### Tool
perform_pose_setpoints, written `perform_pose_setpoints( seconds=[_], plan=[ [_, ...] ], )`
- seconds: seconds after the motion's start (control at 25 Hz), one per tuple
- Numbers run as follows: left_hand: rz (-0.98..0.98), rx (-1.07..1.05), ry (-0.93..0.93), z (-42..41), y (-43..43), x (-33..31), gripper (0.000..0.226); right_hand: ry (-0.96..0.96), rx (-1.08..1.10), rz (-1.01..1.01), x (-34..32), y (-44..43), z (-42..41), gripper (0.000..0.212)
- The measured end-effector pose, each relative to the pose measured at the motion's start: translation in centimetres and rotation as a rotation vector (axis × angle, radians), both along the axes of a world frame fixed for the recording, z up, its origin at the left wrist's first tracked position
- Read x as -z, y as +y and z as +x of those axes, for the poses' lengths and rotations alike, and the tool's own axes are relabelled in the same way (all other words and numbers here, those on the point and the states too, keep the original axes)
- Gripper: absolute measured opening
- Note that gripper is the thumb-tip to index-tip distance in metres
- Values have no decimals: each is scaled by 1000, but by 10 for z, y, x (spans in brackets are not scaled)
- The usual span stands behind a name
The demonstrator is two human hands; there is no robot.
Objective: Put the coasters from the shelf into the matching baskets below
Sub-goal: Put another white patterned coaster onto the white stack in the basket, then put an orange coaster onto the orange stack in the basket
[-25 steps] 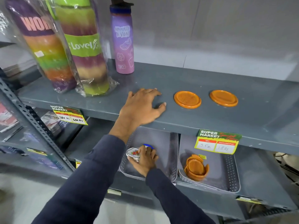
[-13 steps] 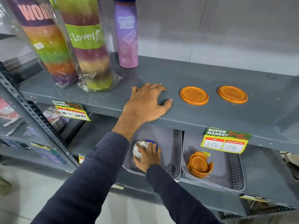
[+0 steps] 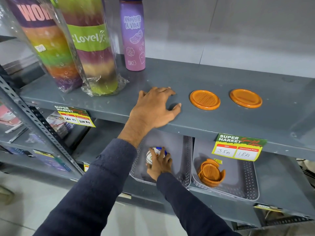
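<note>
Two orange round coasters lie on the grey shelf (image 3: 221, 123): one (image 3: 204, 99) just right of my left hand, another (image 3: 245, 98) further right. My left hand (image 3: 154, 108) rests flat on the shelf, fingers spread, holding nothing. Below, my right hand (image 3: 160, 163) is closed on a white painted coaster with a blue edge (image 3: 152, 156) inside the left grey basket (image 3: 186, 157). The right grey basket (image 3: 248, 181) holds an orange coaster set in its holder (image 3: 210, 172).
Two tall plastic-wrapped striped cylinders (image 3: 92, 48) and a purple bottle (image 3: 133, 36) stand at the shelf's left. Price tags (image 3: 238, 147) hang on the shelf edge. A slotted metal upright (image 3: 39, 126) runs down the left; more goods lie on lower left shelves.
My right hand has lowered the white coaster from tilted at the basket's left edge to deeper inside the left basket. My left hand stays on the shelf.
</note>
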State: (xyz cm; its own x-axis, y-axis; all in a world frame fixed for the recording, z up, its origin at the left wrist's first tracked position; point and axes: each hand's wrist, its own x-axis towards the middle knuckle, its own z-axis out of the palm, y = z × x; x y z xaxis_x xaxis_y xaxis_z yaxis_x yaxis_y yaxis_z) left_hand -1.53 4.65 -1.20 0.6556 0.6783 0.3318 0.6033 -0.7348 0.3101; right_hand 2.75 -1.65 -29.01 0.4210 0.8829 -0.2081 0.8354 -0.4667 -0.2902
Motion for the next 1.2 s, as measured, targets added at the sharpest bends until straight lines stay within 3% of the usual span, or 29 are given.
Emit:
perform_pose_setpoints(
  seconds=[0.28, 0.44, 0.52, 0.68, 0.8, 0.88, 1.0, 1.2],
  plan=[
    [-7, 6, 6, 0, 0, 0, 57, 46, -8, -65, -7, 3, 6, 78],
    [-9, 9, 16, 0, -1, -2, 56, 164, -79, -99, -43, -11, 16, 96],
    [-9, 2, 19, -1, -2, -2, 55, 212, -150, 122, -73, -31, 15, 86],
    [-12, -19, 9, -1, -2, 3, 52, 248, -313, 884, -140, -95, 14, 39],
    [1, -33, 2, 1, -1, 6, 51, 145, -304, 1266, -207, -116, 33, 35],
    [2, -29, 10, 1, 0, 7, 52, 110, -236, 1376, -253, -116, 52, 37],
    [13, -25, 12, 0, 2, 8, 53, 42, -58, 1282, -303, -100, 86, 50],
    [-13, -27, 12, -1, 6, 9, 53, -78, 197, 633, -311, -62, 123, 98]
  ],
)
